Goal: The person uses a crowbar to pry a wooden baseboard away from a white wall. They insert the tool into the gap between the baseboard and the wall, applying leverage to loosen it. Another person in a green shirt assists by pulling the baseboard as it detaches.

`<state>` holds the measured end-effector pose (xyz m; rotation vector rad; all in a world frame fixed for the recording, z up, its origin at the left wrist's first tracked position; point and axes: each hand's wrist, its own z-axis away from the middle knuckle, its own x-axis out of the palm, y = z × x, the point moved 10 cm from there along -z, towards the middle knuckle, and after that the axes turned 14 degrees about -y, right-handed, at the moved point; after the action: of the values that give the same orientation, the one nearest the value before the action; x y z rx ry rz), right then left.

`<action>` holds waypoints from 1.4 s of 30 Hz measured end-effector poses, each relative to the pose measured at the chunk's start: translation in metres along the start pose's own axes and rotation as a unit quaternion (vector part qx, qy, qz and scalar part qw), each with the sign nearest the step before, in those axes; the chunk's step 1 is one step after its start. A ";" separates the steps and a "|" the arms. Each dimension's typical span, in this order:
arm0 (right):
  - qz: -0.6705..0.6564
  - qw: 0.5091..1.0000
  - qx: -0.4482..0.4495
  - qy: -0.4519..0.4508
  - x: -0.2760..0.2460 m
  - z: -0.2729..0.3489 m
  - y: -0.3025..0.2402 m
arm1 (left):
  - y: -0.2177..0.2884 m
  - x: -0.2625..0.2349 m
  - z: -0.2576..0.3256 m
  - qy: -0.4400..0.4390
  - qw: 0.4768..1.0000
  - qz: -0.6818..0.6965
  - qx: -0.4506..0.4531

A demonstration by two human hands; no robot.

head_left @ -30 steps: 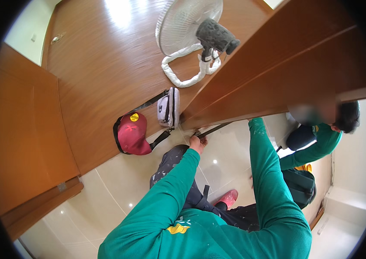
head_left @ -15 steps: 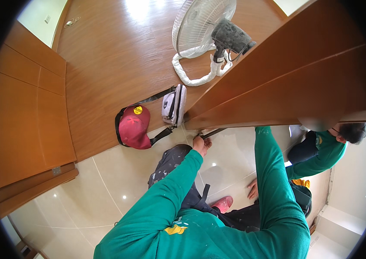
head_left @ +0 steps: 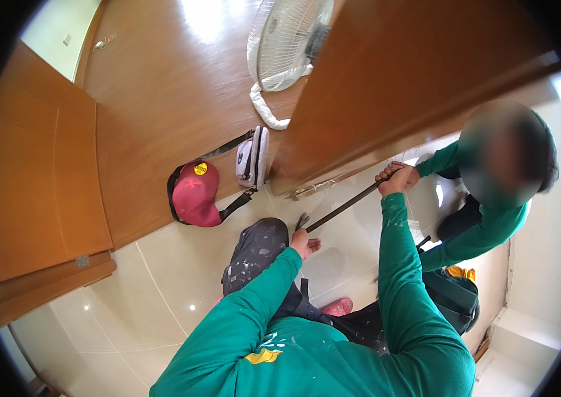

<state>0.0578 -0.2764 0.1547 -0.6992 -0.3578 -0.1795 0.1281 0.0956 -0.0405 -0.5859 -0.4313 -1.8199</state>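
Observation:
A long dark bar (head_left: pixel 346 208) runs slantwise over the tiles, with a small grey forked-looking tip (head_left: pixel 303 220) at its lower left end. My left hand (head_left: pixel 303 244) is at that lower end, thumb side against the bar and some fingers loosely curled. Farther up, my right hand (head_left: pixel 394 182) is closed around the upper end. A co-worker's hand (head_left: pixel 412 174) meets mine there, so the fingers overlap and partly hide the bar's end. Just beyond the bar stands a brown wooden door panel (head_left: pixel 386 86), its bottom edge (head_left: pixel 317 188) rough and pale.
A co-worker (head_left: pixel 502 215) in green crouches at the right beside a dark bag (head_left: pixel 451 299). A red cap (head_left: pixel 197 195) and a light purple pouch (head_left: pixel 252 159) lie ahead left. A fan (head_left: pixel 287 49) is partly behind the panel. A wooden cabinet-like panel (head_left: pixel 42 185) is at left.
My right hand and the bar's upper end have come into view from behind the panel. The co-worker has leaned in, a hand now at the bar. My left hand has moved slightly nearer me.

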 end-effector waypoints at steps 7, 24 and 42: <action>-0.113 0.977 -0.183 0.008 -0.008 0.068 -0.005 | 0.099 0.022 0.047 0.214 0.833 -0.436 0.263; 0.007 0.986 -0.161 -0.050 -0.034 0.004 -0.053 | 0.161 0.078 0.093 0.151 0.676 -0.529 0.490; -0.003 0.979 -0.146 0.141 -0.016 -0.055 -0.085 | 0.164 0.078 0.091 0.140 0.689 -0.541 0.461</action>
<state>0.0340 -0.3753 0.1604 -0.9493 -0.0603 -0.3371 0.2805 0.0351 0.0802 0.8624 -1.5832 -2.3077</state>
